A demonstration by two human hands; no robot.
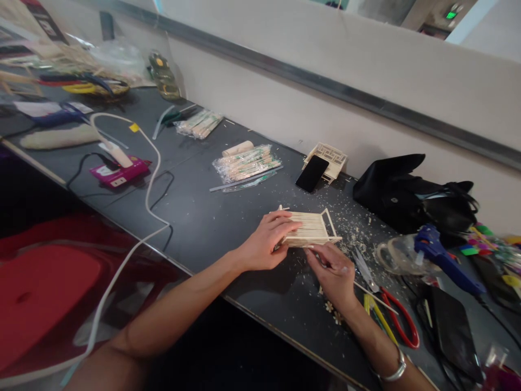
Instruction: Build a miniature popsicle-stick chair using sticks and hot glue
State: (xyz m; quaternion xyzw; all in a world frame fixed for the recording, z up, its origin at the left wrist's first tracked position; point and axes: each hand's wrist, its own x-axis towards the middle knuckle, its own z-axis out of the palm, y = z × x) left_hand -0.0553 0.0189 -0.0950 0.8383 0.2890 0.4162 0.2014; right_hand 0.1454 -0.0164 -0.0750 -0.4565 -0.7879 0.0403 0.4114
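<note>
A small model made of pale wooden sticks (311,227) lies flat on the dark workbench (203,217) in front of me. My left hand (266,241) grips its left end, fingers curled over the sticks. My right hand (334,271) touches the model's near edge with its fingertips, pinching at the sticks from below. Wood shavings lie scattered around the model.
A blue glue gun (437,255), red-handled cutters (401,320) and a black bag (407,195) are on the right. A phone (312,174) leans on another stick frame (329,157). Packets of sticks (246,163), a white cable (150,179) and a pink box (120,172) lie left.
</note>
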